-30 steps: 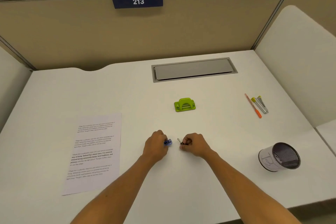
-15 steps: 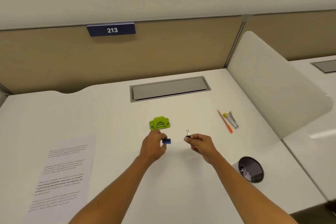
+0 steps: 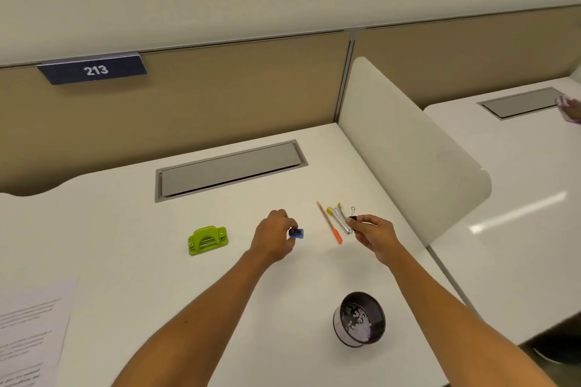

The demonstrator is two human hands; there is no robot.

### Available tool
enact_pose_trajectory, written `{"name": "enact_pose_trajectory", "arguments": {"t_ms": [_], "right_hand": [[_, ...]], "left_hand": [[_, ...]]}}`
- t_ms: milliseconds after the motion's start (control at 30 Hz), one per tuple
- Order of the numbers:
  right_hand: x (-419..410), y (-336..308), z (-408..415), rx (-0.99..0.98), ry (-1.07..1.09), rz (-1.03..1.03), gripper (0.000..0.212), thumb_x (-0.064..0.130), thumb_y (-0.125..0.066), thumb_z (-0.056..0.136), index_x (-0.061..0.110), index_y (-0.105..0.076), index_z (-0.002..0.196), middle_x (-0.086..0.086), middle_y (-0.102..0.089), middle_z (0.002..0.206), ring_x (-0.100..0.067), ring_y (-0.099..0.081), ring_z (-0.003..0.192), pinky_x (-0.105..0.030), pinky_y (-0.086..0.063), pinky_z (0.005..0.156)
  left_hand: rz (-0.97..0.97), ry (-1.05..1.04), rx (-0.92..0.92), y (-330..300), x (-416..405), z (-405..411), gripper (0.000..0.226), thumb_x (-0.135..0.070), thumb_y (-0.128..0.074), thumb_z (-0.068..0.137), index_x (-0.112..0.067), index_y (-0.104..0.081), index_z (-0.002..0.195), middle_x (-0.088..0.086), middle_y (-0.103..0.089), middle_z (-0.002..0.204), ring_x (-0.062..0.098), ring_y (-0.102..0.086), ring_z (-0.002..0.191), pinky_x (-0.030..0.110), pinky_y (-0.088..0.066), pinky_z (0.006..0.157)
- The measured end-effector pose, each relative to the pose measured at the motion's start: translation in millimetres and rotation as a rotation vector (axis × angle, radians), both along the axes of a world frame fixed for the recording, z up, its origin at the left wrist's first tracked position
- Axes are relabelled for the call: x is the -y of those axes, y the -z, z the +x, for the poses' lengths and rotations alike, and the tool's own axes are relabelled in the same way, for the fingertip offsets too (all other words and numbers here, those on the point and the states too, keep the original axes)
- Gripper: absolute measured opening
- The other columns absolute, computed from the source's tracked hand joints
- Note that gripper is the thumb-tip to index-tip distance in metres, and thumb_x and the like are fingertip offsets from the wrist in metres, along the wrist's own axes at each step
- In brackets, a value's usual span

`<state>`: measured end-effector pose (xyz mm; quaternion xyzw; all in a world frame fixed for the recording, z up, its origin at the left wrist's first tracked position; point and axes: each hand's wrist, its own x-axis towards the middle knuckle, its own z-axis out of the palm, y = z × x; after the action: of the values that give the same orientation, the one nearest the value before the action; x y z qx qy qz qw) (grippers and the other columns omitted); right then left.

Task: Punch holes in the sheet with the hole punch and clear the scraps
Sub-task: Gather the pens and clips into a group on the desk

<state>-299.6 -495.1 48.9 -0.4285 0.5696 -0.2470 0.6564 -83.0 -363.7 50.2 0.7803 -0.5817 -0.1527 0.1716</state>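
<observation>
A green hole punch (image 3: 207, 240) sits on the white desk (image 3: 132, 229), left of my hands. The printed sheet (image 3: 31, 330) lies at the desk's lower left, partly cut off by the frame. My left hand (image 3: 274, 237) pinches a small blue binder clip (image 3: 296, 233) just right of the punch. My right hand (image 3: 371, 232) holds a small black binder clip (image 3: 352, 216) with silver handles up, above the pens. A dark mesh cup (image 3: 360, 319) holding white paper scraps stands near the desk's front right.
An orange pen (image 3: 330, 223) and yellow-capped markers (image 3: 338, 217) lie beside my right hand. A grey cable hatch (image 3: 231, 168) is set into the desk's back. A white divider panel (image 3: 408, 154) bounds the right side, with a neighbouring desk beyond.
Both hands have carried their clips away from me and to the right; the right hand now hovers by the pens. The view has swung right, pushing the sheet towards the lower left.
</observation>
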Motion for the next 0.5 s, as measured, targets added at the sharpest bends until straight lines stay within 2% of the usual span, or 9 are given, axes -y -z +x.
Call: {"name": "enact_pose_trajectory", "arguments": {"t_ms": [167,367,500], "right_hand": [[31.1,19.9,-5.0,-0.08,-0.014,-0.004,0.024,0.016,-0.09,0.066,0.012,-0.07,0.079,-0.011,-0.076,0.09,-0.019,-0.065,0.072,-0.027,-0.056,0.069],[55.8,37.5,2.4,-0.083,-0.054,0.044,0.027,0.016,-0.09,0.066,0.007,-0.072,0.084,-0.015,-0.077,0.092,-0.017,-0.07,0.071,-0.025,-0.057,0.064],[72.5,49.2,5.6,-0.083,-0.062,0.068,0.023,0.017,-0.09,0.066,0.009,-0.073,0.08,-0.013,-0.077,0.092,-0.016,-0.07,0.07,-0.025,-0.056,0.063]], "left_hand": [[0.053,0.022,0.034,0.3,39.1,-12.1,0.029,-0.016,-0.06,0.089,-0.018,-0.069,0.117,0.004,-0.06,0.112,0.022,-0.053,0.111,0.034,-0.048,0.083],[0.116,0.058,0.039,14.2,69.8,-20.6,0.03,-0.016,-0.059,0.089,-0.018,-0.068,0.118,0.003,-0.059,0.114,0.022,-0.051,0.114,0.032,-0.044,0.084],[0.141,0.076,0.035,23.1,87.5,-21.2,0.032,-0.012,-0.058,0.088,-0.017,-0.068,0.118,0.004,-0.059,0.114,0.022,-0.051,0.114,0.032,-0.044,0.082]]}}
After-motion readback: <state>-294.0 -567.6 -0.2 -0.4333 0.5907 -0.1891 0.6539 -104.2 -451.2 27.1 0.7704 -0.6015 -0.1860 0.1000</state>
